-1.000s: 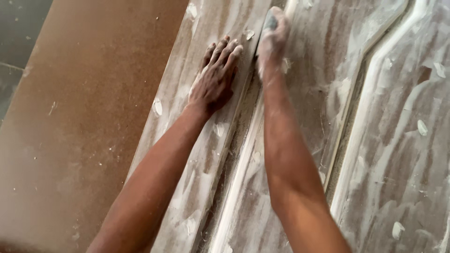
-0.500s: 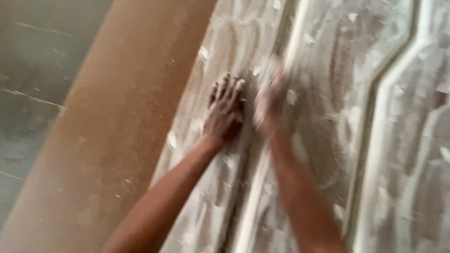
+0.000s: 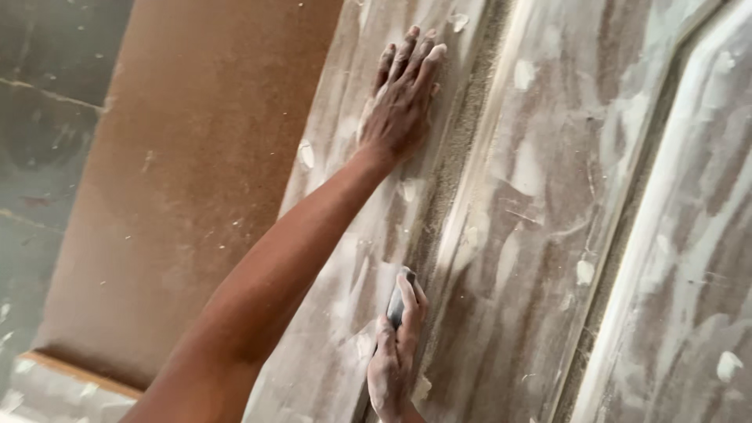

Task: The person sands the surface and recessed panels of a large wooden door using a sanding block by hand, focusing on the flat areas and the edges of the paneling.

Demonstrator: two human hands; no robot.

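2 hands were at work on a moulded door panel (image 3: 533,204), a broad board coated in streaky white filler and dust, with raised and grooved mouldings running its length. The left hand (image 3: 401,102) lay flat and open on the panel's left strip, fingers together and pointing up, just left of the dusty groove (image 3: 462,157); it gripped nothing and looked to be bracing the board. The right hand (image 3: 395,360) was lower along that same groove, closed around a small dark sanding pad (image 3: 398,301), whose upper end showed above the forefinger and rested against the groove's edge. The pad looked light, thin and somewhat flexible, the sort of thing best pinched along its long sides with the forefinger laid on its back so that it bends into the moulding; loose dust on the skin probably made the grip slippery. The panel itself seemed stiff, heavy and awkward, unlikely to shift under a flat palm, though its dried filler looked brittle and liable to chip at the ridges. To the left of the panel a plain brown board (image 3: 196,180) lay alongside it, speckled with white flecks, and beyond that, further left, a grey floor (image 3: 47,117) showed. A second curved moulding (image 3: 666,196) ran down the panel's right part, well apart from both hands.
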